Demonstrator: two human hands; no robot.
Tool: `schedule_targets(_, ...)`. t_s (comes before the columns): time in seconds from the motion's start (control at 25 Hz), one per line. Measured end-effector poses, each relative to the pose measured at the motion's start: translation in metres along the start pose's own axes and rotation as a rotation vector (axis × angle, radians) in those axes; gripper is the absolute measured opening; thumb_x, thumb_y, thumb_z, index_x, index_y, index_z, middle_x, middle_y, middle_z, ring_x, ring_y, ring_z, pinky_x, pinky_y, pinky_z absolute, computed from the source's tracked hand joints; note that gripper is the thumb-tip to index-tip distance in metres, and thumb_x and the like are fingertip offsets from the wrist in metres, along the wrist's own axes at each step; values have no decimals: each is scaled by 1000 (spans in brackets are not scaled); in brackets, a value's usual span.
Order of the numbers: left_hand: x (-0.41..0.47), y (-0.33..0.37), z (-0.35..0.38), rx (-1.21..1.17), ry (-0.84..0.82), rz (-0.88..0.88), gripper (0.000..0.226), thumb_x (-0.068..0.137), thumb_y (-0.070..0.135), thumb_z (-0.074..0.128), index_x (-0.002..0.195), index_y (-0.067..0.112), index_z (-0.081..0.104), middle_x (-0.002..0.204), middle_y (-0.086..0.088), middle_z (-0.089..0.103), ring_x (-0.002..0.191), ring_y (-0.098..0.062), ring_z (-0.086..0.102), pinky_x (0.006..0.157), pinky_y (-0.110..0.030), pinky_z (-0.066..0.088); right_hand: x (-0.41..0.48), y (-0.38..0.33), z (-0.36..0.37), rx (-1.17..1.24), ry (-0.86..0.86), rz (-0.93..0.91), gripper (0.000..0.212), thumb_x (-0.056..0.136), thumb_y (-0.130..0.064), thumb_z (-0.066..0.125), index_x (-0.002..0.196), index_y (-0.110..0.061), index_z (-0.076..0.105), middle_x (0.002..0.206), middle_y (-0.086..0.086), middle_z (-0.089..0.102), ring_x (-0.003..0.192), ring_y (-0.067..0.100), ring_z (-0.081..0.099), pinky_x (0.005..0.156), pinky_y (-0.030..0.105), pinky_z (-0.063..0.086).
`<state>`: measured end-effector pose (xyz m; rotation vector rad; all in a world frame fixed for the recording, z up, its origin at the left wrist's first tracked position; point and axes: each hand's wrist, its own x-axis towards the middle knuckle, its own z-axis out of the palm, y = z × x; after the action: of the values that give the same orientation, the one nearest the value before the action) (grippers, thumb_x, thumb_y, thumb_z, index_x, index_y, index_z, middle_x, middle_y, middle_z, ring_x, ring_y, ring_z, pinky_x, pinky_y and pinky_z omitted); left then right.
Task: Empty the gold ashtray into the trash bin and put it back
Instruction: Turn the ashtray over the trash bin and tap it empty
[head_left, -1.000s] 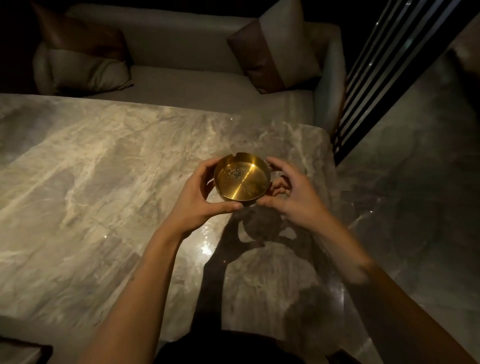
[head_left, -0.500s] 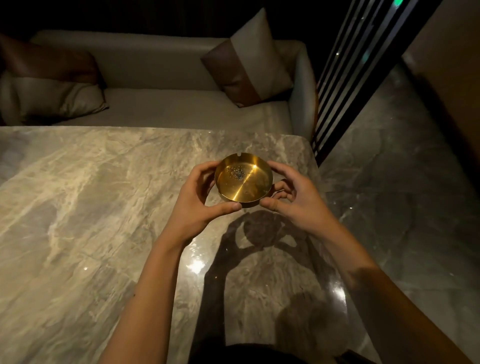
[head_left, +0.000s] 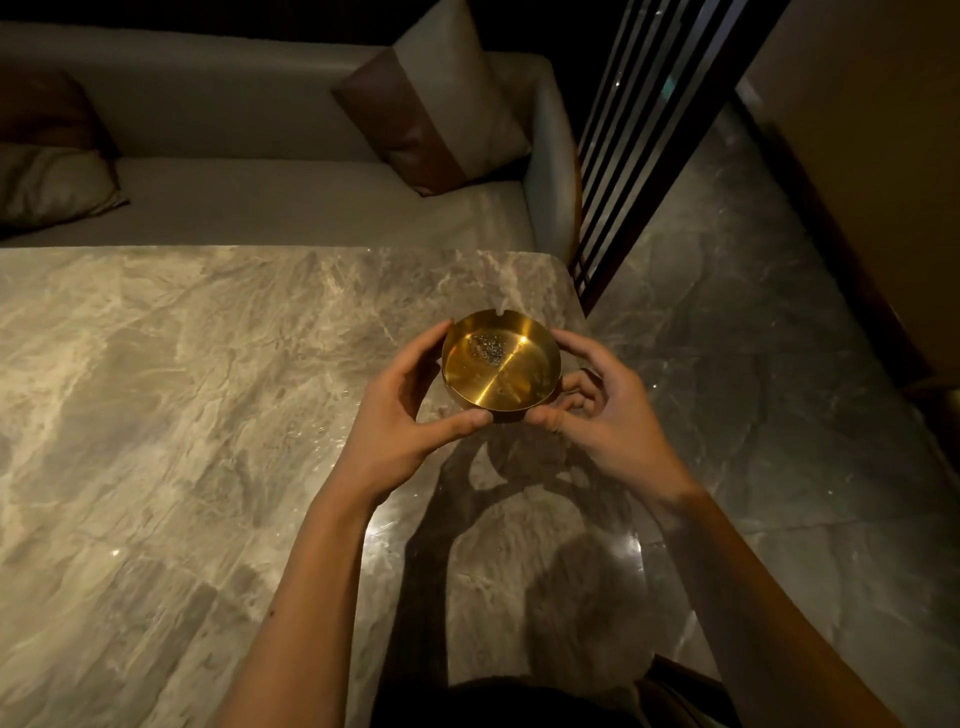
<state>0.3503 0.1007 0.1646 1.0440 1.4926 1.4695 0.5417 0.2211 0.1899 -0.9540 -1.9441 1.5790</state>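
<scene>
The round gold ashtray (head_left: 511, 374) is held level above the right part of the marble table (head_left: 182, 415), casting a shadow below it. A small patch of grey ash lies inside, left of centre. My left hand (head_left: 400, 415) cups its left side, thumb under the near rim. My right hand (head_left: 597, 410) grips its right side, thumb at the near rim. No trash bin is in view.
A grey sofa (head_left: 291, 218) with cushions runs along the table's far edge. A dark slatted screen (head_left: 639, 156) stands at the sofa's right end. Polished stone floor (head_left: 779, 364) lies to the right, bounded by a wall (head_left: 883, 156).
The view has tilted up, showing more sofa and floor on the right. Both hands keep the ashtray in the same two-handed hold, a little higher off the table.
</scene>
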Motion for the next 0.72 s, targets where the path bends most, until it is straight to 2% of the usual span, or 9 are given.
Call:
schedule_targets(0.12, 18, -6, 29, 30, 4, -21, 93, 64, 22, 89, 145, 26, 44, 143, 12, 55, 136, -5, 49, 112, -23, 40, 10, 16, -32, -57, 3, -1, 80, 58, -41, 85, 129, -36, 49, 126, 1, 58, 111, 15, 59, 88, 32, 53)
schedule_targets(0.24, 38, -15, 71, 29, 40, -59, 89, 64, 22, 89, 142, 32, 46, 141, 14, 57, 135, -5, 50, 113, -25, 40, 26, 40, -74, -79, -62, 10, 88, 56, -48, 82, 135, -33, 46, 137, -8, 52, 124, 4, 50, 98, 25, 45)
schedule_targets(0.4, 67, -33, 149, 23, 74, -127, 88, 65, 19, 87, 142, 28, 45, 140, 13, 58, 135, -5, 50, 111, -21, 40, 41, 81, -148, -21, -120, 30, 88, 57, -42, 81, 137, -28, 46, 137, -7, 53, 125, -2, 49, 101, 25, 43)
schedule_targets(0.48, 82, -42, 191, 14, 68, -180, 89, 67, 14, 85, 145, 20, 43, 140, 9, 58, 135, -6, 51, 113, -25, 39, 44, 102, -188, -5, -132, 51, 87, 59, -39, 80, 138, -24, 46, 138, -6, 53, 128, 3, 47, 104, 31, 44)
schedule_targets(0.56, 97, -50, 234, 12, 60, -230, 86, 69, 11, 85, 143, 20, 44, 138, 11, 60, 134, -7, 52, 112, -24, 41, 44, 124, -229, -1, -139, 95, 88, 62, -40, 80, 141, -21, 45, 141, -3, 51, 132, 9, 45, 108, 38, 43)
schedule_targets(0.64, 108, -58, 266, 7, 86, -294, 84, 67, 16, 87, 140, 27, 46, 135, 14, 62, 132, -4, 53, 110, -24, 43, 45, 147, -257, 0, -146, 149, 90, 62, -42, 79, 142, -20, 44, 143, -1, 50, 134, 12, 45, 109, 44, 42)
schedule_targets(0.72, 117, -71, 290, -2, 116, -365, 88, 65, 20, 88, 142, 22, 46, 137, 9, 61, 131, -5, 54, 112, -31, 43, 47, 171, -276, 17, -152, 196, 90, 61, -45, 79, 141, -22, 45, 141, -1, 52, 132, 12, 47, 109, 45, 42)
